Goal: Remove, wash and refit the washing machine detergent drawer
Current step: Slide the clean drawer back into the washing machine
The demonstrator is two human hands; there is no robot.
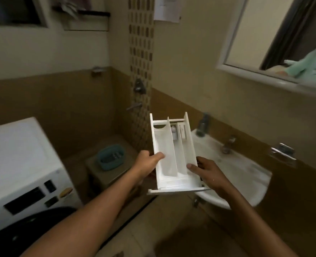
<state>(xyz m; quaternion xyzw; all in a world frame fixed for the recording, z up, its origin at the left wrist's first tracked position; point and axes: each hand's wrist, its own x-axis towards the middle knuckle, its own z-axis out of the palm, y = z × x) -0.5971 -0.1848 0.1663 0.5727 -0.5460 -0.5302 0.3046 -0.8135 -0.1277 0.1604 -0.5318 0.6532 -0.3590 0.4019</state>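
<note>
The white detergent drawer [172, 154] is out of the machine and held in the air, its compartments facing up and its front panel toward me. My left hand [147, 163] grips its left wall, thumb inside the big compartment. My right hand [204, 172] holds the right wall, thumb over the edge. The white washing machine [18, 164] stands at the lower left with a dark slot in its control panel. The white washbasin [242, 169] is just right of and below the drawer.
The basin tap [228, 144] sits on the basin's back rim, with a bottle [202, 125] beside it. A teal basket [109, 159] rests on a low stool in the corner. Wall taps [138, 88] are on the mosaic strip. A mirror [283, 39] hangs at the upper right.
</note>
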